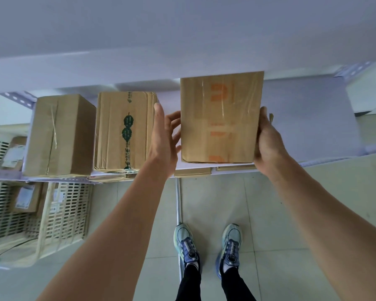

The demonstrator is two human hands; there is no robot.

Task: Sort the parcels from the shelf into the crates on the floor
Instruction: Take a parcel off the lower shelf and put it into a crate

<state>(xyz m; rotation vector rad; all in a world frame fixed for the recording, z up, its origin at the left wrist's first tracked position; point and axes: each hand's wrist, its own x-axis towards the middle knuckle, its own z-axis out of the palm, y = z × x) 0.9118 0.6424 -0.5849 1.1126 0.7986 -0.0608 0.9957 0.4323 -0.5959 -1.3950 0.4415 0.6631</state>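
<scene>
A cardboard parcel with orange print stands on the white shelf, right of centre. My right hand lies against its right side, fingers wrapped behind the edge. My left hand hovers by its left side with fingers spread, a small gap between them and the cardboard. Two more parcels sit to the left: one with green print and a plain one. Cream slatted crates stand on the floor at lower left, holding labelled parcels.
An upper shelf board overhangs the parcels. A metal shelf post runs down beside my feet on the tiled floor. More flat cardboard peeks out below the shelf edge.
</scene>
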